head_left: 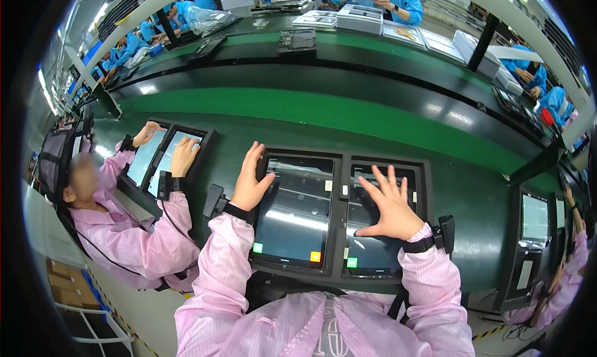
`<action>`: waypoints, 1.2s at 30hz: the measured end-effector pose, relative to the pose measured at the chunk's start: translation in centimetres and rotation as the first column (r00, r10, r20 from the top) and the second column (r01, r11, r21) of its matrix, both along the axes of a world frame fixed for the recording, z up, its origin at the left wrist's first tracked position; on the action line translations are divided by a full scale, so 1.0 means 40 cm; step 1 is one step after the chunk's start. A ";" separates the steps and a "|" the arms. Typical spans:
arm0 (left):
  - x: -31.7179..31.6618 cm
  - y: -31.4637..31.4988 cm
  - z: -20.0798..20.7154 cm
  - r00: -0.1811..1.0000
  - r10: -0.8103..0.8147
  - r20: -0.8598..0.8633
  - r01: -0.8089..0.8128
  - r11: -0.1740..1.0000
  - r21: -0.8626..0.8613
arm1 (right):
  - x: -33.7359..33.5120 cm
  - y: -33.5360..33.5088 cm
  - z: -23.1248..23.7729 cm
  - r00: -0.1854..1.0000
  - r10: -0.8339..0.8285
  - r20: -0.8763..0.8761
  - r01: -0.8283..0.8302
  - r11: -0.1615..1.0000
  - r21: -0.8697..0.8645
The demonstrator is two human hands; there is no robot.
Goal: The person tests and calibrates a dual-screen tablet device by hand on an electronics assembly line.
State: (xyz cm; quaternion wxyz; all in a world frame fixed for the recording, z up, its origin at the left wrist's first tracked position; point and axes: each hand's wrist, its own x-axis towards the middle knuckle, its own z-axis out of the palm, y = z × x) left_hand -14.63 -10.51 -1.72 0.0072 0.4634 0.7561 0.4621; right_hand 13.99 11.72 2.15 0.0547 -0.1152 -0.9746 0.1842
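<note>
Two tablets lie side by side in a black foam tray before me, their dark screens lit. The left tablet shows a green and an orange square near its lower corners; the right tablet has a green square at lower left. My left hand is at the left tablet's upper left edge, fingers stretched and thumb reaching over the screen, holding nothing. Over the right tablet my right hand is spread wide, covering part of its screen. Whether either hand touches the glass I cannot tell.
On my left a co-worker in a pink sleeve has both hands at another tablet tray. Another tray stands at the right. Beyond the green bench runs a dark conveyor, with white boxes behind it.
</note>
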 end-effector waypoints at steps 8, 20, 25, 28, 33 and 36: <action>0.155 -0.233 -0.024 0.969 -0.132 0.207 0.170 0.969 -0.180 | 0.023 -0.059 0.030 0.959 0.270 0.083 -0.262 0.960 -0.097; 0.149 -0.272 0.032 0.956 -0.222 0.189 0.273 0.910 -0.311 | -0.002 -0.068 0.027 0.933 0.347 0.093 -0.343 0.937 -0.061; 0.156 -0.252 0.030 0.936 -0.230 0.266 0.303 0.913 -0.274 | -0.002 -0.068 0.024 0.930 0.327 0.165 -0.329 0.944 -0.017; 0.154 -0.260 0.037 0.942 -0.223 0.252 0.295 0.906 -0.302 | -0.003 -0.054 0.021 0.962 0.273 0.023 -0.271 0.959 -0.085; 0.142 -0.265 0.005 0.845 -0.216 0.489 0.287 0.955 -0.075 | 0.004 0.006 0.021 0.998 -0.002 -0.061 -0.001 0.999 -0.037; 0.148 -0.242 0.011 0.778 -0.192 0.599 0.182 0.980 0.078 | 0.003 0.025 0.007 0.992 -0.111 -0.066 0.112 0.994 0.004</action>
